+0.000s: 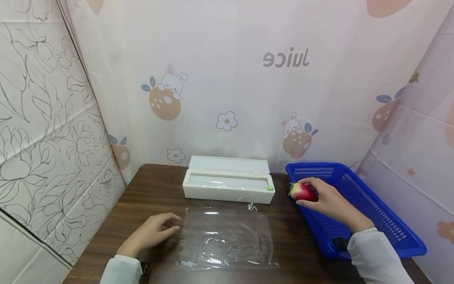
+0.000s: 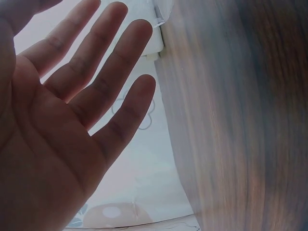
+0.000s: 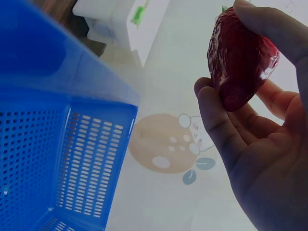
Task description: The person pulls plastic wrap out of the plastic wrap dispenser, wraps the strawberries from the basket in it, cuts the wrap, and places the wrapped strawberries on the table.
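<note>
My right hand (image 1: 324, 199) holds a red strawberry (image 1: 302, 192) with a pale top and green leaves, over the near-left rim of the blue basket (image 1: 312, 228). In the right wrist view thumb and fingers pinch the shiny strawberry (image 3: 238, 57). My left hand (image 1: 152, 232) hovers at the left edge of a clear plastic film sheet (image 1: 230, 240) lying on the table. Its fingers are relaxed and hold nothing; the left wrist view shows the bare palm (image 2: 53, 139) and spread fingers.
Behind the film stands a white cling film box (image 1: 228, 193) with its lid raised and a green slider (image 1: 270, 188) at the right. The brown wooden table (image 1: 142, 189) backs onto a printed curtain (image 1: 227, 79). The basket occupies the right side.
</note>
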`<act>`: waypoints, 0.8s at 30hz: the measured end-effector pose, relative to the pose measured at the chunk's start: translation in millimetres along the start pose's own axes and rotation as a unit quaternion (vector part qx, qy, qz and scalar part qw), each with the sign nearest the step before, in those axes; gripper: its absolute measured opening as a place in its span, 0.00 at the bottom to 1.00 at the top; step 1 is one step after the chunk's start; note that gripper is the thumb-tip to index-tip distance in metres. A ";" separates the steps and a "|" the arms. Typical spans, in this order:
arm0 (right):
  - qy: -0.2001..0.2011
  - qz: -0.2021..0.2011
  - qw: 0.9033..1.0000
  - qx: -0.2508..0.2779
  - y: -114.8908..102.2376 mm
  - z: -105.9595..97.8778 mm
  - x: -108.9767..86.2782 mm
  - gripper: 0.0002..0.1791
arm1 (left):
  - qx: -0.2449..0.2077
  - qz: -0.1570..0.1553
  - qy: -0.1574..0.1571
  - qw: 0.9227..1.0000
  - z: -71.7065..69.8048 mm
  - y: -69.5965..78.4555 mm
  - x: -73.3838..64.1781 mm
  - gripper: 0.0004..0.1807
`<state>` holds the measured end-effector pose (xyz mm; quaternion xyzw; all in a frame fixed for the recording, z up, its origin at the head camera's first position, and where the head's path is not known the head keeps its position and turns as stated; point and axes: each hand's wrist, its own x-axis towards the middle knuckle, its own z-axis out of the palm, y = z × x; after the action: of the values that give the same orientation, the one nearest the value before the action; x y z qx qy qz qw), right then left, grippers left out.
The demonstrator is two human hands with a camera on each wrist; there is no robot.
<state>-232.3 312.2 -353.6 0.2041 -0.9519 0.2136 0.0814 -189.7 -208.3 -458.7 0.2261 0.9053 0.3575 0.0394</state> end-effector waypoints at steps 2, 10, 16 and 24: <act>0.000 -0.005 1.000 0.000 -3.4 0.7 0.1 0.36 | -0.001 0.004 -0.001 1.000 -0.2 2.2 0.0 0.18; -0.012 -0.003 1.000 0.015 -10.9 9.1 0.7 0.34 | -0.003 0.008 -0.001 1.000 0.5 7.9 0.0 0.18; -0.027 0.002 0.999 0.025 -17.2 18.1 0.4 0.35 | -0.008 0.019 -0.008 1.000 4.5 9.2 3.4 0.17; -0.024 -0.011 0.999 0.029 -25.0 25.0 1.9 0.36 | -0.006 0.023 -0.010 1.000 7.4 12.3 7.1 0.17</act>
<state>-225.2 279.9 -366.1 0.2214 -0.9448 0.2352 0.0549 -189.6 -192.6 -455.4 0.2504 0.8972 0.3614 0.0419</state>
